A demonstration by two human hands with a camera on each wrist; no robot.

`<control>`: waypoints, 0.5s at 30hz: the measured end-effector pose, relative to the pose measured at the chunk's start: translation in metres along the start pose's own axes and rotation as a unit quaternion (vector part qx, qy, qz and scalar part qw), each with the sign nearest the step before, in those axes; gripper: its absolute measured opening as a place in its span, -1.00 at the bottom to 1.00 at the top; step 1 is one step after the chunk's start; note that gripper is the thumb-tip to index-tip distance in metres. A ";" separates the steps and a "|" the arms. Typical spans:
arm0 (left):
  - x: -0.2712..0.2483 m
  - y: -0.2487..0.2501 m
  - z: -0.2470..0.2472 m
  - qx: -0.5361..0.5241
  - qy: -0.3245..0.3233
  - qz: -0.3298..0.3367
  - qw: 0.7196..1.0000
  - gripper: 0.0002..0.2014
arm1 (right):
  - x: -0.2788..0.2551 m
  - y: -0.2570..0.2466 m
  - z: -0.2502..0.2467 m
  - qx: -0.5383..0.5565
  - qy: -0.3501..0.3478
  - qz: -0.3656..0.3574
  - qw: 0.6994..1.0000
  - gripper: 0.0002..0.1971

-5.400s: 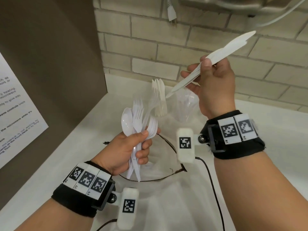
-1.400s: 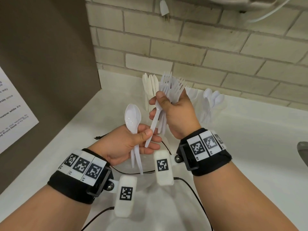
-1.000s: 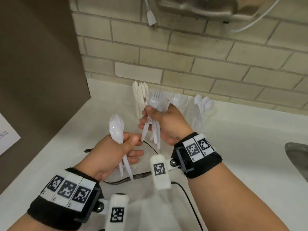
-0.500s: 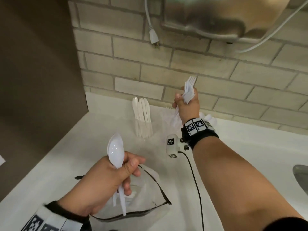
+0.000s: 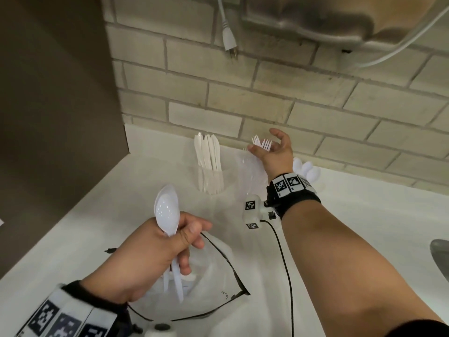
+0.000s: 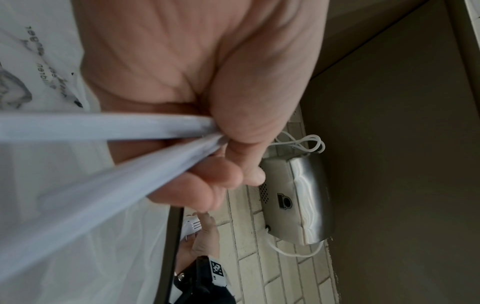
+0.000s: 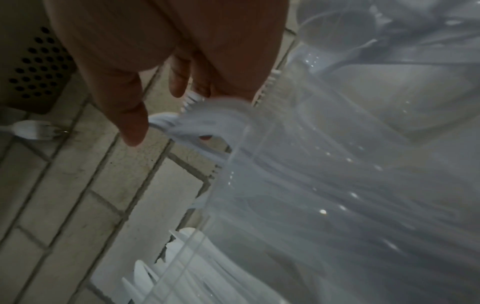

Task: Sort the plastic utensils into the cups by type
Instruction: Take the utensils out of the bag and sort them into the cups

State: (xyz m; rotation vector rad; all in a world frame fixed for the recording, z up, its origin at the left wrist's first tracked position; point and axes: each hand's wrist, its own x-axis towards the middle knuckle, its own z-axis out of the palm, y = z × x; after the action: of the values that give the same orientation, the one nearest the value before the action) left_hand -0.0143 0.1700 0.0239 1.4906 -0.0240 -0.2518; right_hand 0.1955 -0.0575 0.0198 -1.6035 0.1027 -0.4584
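My left hand grips white plastic spoons by their handles, bowls up, above a clear plastic bag on the white counter. My right hand hovers with fingers spread over the middle clear cup, where white forks stand tines up just under the fingers. To its left, a clear cup holds white knives. Partly hidden behind my right wrist, a third cup holds spoons. The right wrist view shows the fork cup's wall and fork tines.
A brick wall backs the counter. A steel wall-mounted unit and a dangling plug hang above. A brown panel closes the left side. A sink edge shows at right. A black cable trails from my right wrist.
My right hand carried the bunch of forks away from my left hand to the middle cup and let them go, fingers now spread. My left hand keeps holding the spoons.
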 end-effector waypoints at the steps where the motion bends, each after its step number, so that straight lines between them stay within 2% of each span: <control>1: 0.000 0.000 0.000 0.000 -0.001 -0.001 1.000 -0.80 | -0.001 -0.003 -0.002 -0.018 0.001 -0.016 1.000 -0.38; 4: 0.000 0.000 0.001 -0.004 -0.001 -0.008 1.000 -0.78 | 0.000 -0.002 -0.007 -0.127 -0.025 -0.082 0.988 -0.57; 7: 0.002 -0.001 0.005 -0.012 0.005 -0.023 1.000 -0.78 | -0.004 0.006 -0.006 -0.308 -0.077 -0.092 0.944 -0.75; 9: 0.005 -0.001 0.006 -0.011 0.010 -0.030 0.999 -0.86 | -0.008 0.007 -0.005 -0.332 -0.062 -0.092 0.937 -0.73; 11: 0.008 -0.002 0.007 -0.011 0.011 -0.034 0.999 -0.89 | -0.009 0.001 -0.005 -0.286 -0.045 -0.144 0.946 -0.60; 12: 0.009 -0.001 0.007 -0.011 0.012 -0.037 0.999 -0.86 | -0.009 -0.001 -0.005 -0.292 -0.065 -0.169 0.939 -0.55; 13: 0.010 -0.001 0.006 -0.005 0.015 -0.040 0.999 -0.82 | -0.008 -0.002 -0.004 -0.326 -0.105 -0.176 0.923 -0.53; 15: 0.010 0.000 0.006 0.011 0.023 -0.043 0.999 -0.73 | -0.009 0.001 -0.002 -0.427 -0.196 -0.141 0.871 -0.56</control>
State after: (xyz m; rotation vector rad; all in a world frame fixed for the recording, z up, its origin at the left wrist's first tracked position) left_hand -0.0054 0.1622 0.0230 1.5201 0.0753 -0.2876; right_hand 0.1871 -0.0566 0.0172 -2.5804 -0.2838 -0.3051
